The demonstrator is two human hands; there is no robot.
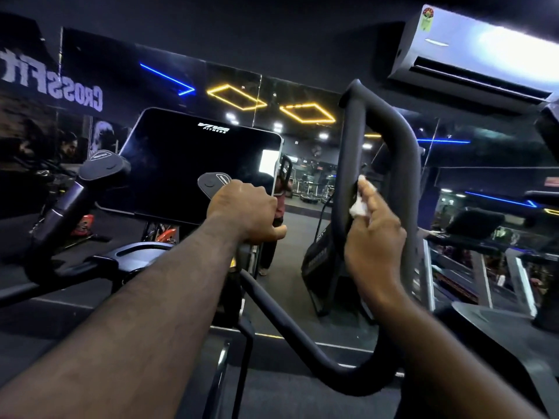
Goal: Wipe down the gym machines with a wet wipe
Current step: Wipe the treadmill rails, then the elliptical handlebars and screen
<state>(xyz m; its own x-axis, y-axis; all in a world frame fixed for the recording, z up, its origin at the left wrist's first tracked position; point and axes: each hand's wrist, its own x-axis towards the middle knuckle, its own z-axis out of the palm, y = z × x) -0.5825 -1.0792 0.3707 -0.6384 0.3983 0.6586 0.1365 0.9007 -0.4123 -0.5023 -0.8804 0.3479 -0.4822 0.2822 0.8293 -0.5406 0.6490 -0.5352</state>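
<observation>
A crumpled white wet wipe (359,204) — pinched in right hand (373,240) fingers (370,196) against the black looped handlebar (348,164); left hand (245,213) fingers wrapped around the inner grip (213,182).

The wet wipe (359,204) is small and white. It is scrunched up into a little wad. It sits under the fingers (373,198) of the right hand and is pressed flat against the looped handle (348,164) of the gym machine. A bit of it pokes out above the fingertips and a bit below them.

The looped handle is black, thick and smooth. It stands tall, bends over at the top and comes back down, just past the fingers. The machine's dark screen (196,164) is off and says "VIVA FITNESS". It is well to the left of those fingers.
</observation>
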